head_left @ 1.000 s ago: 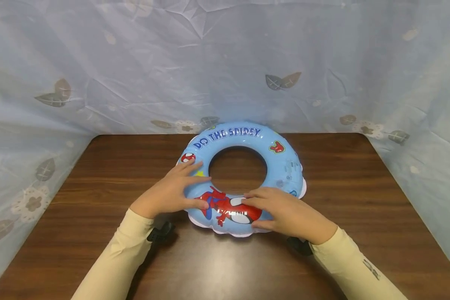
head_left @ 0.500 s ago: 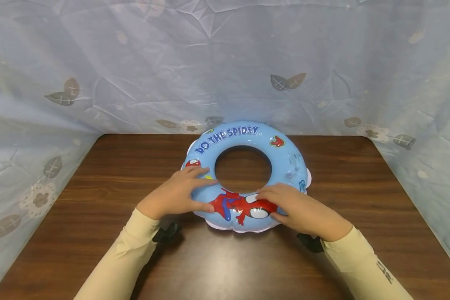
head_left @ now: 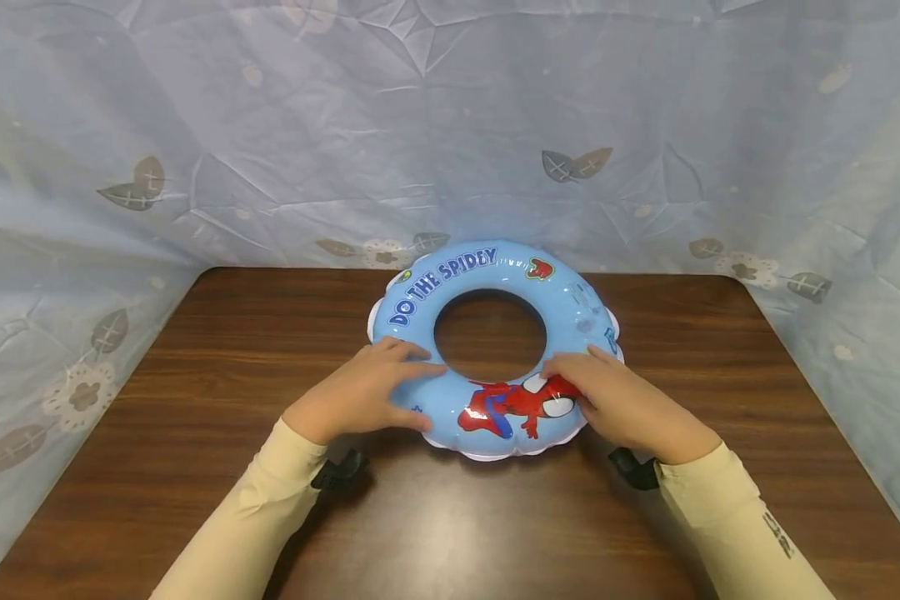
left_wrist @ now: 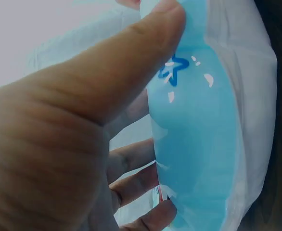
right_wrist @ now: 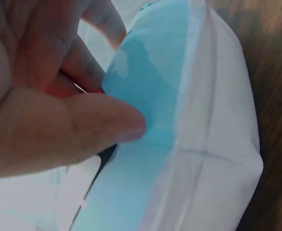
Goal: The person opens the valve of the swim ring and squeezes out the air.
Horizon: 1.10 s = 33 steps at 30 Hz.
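A light blue inflatable swim ring, with a red and blue cartoon figure and dark blue lettering, lies on the brown table. My left hand rests on its near left part, fingers spread over the top and thumb by the outer edge. In the left wrist view the left thumb touches the blue vinyl near a star print. At the near right my right hand grips the ring by the figure's head. The right wrist view shows bent fingers and the right thumb against the outer side; some fingertips are hidden.
The wooden table extends around the ring. A pale curtain with leaf prints hangs behind the table and at both sides, close to the ring's far edge. Black wrist devices sit under both wrists.
The swim ring has turned counterclockwise: its lettering moved left along the far side and the figure moved right. My right hand has moved right with it; the left stays on the left part.
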{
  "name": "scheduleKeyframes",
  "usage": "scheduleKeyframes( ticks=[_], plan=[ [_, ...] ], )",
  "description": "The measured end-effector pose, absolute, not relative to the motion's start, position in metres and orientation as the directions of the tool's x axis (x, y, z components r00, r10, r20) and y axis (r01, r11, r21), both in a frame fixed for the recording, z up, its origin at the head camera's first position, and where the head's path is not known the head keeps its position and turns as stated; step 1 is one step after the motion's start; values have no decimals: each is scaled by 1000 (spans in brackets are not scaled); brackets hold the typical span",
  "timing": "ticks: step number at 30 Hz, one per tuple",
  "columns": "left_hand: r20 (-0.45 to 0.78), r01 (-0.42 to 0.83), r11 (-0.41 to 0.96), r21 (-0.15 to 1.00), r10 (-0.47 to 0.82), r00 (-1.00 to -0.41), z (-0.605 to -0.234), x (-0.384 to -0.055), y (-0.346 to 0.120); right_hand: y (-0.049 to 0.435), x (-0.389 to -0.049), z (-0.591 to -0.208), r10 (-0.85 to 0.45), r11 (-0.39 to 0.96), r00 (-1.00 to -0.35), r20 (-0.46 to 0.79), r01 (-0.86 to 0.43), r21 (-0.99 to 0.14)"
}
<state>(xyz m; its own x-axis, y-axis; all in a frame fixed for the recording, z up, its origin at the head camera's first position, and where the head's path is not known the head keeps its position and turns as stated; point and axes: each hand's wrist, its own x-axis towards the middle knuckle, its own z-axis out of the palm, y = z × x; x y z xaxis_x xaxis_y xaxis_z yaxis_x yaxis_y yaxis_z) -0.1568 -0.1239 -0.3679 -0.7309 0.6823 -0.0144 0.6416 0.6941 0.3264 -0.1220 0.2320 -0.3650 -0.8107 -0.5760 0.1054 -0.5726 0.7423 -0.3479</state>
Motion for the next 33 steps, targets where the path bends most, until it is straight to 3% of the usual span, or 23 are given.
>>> scheduleKeyframes(
  ticks=[6, 11, 15, 25, 33],
  plan=[
    [-1, 663, 667, 339, 705, -709, -366, -151, -119, 238, -127, -369, -513, 794, -856, 69, -503, -340],
    [111, 726, 612, 313, 736, -668, -366, -151, -116, 238, -127, -367, -510, 805, -860, 27, -488, -337],
    [182, 740, 605, 293, 725, -664, -369, -153, -114, 232, -124, -364, -531, 775, -845, 68, -516, -365],
    [146, 714, 660, 235, 702, -697, -382, -151, -106, 203, -115, -373, -629, 697, -770, 111, -621, -359],
    [110, 701, 681, 212, 696, -710, -383, -151, -106, 202, -115, -381, -623, 725, -778, 86, -615, -310]
  ],
)
